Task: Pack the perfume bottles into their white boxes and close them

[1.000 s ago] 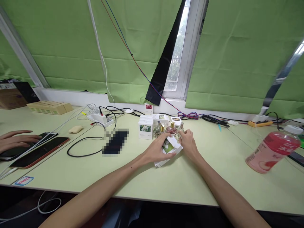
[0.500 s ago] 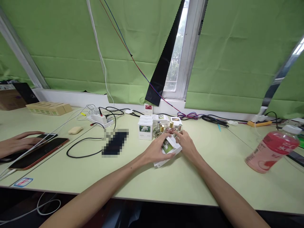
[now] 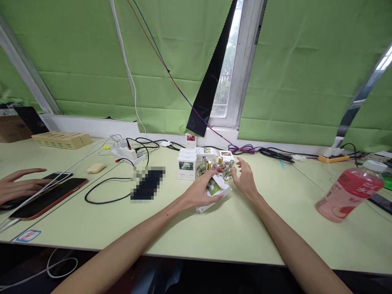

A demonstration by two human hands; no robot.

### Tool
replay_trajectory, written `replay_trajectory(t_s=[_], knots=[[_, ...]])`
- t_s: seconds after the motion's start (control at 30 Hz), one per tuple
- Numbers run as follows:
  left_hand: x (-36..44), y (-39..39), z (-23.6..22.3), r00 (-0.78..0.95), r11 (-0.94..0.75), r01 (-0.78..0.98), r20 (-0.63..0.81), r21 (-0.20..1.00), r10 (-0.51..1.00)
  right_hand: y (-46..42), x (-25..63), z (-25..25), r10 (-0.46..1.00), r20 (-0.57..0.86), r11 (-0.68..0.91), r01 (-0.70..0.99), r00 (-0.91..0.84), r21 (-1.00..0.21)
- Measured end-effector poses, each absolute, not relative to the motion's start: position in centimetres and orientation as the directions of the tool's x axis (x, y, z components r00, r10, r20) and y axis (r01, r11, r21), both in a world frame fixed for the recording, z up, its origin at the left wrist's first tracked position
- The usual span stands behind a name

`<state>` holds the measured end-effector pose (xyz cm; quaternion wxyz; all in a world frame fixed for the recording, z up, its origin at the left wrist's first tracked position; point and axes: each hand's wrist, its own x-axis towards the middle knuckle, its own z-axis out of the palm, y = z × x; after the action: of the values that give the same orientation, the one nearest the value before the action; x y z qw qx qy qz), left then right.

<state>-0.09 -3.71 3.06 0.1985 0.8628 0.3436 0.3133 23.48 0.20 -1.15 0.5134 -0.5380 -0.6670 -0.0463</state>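
Note:
My left hand (image 3: 200,191) is wrapped round a small white box (image 3: 215,185) with a green and white flower picture, tilted over the table. Just behind it stand several glass perfume bottles: a clear one (image 3: 228,172) on the right and a pinkish one (image 3: 219,167) with a gold cap. Beside the clear bottle is my right hand (image 3: 245,178), its fingers apart and nothing gripped. Whether its thumb touches the glass I cannot tell. White flower-print cartons (image 3: 186,168) stand to the left of the bottles, and another white box (image 3: 226,155) lies behind them.
A pink drink bottle (image 3: 350,192) stands at the right. To the left are a blurred-out dark object (image 3: 148,184), a power strip (image 3: 131,154), cables, a cream case (image 3: 96,168) and a phone (image 3: 50,199). Another person's hand (image 3: 21,185) rests at the far left.
My right hand has drawn back to the right from the box and bottles, and its fingers have spread. The left hand keeps the white box, shifted slightly left.

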Motion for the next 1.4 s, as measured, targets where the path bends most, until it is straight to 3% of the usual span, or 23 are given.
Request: replay_trajectory(t_s=[0.4, 0.67, 1.1, 1.4], knots=[[-0.5, -3.8, 3.6, 0.622, -0.678, 0.559, 0.299, 0.478, 0.724, 0.2, 23.4, -1.8, 0.808, 0.589, 0.402, 0.717, 0.013, -0.569], [-0.5, -3.6, 3.7, 0.65, -0.696, 0.58, 0.275, 0.423, 0.709, 0.1, 23.5, -1.3, 0.806, 0.592, 0.359, 0.787, 0.009, -0.501], [-0.4, -3.8, 3.8, 0.594, -0.646, 0.582, 0.285, 0.493, 0.752, -1.3, 22.9, -0.1, 0.837, 0.546, 0.299, 0.866, -0.036, -0.401], [-0.3, -3.7, 3.4, 0.605, -0.662, 0.602, 0.286, 0.446, 0.743, -2.5, 22.3, 0.5, 0.869, 0.493, 0.241, 0.907, -0.043, -0.344]])
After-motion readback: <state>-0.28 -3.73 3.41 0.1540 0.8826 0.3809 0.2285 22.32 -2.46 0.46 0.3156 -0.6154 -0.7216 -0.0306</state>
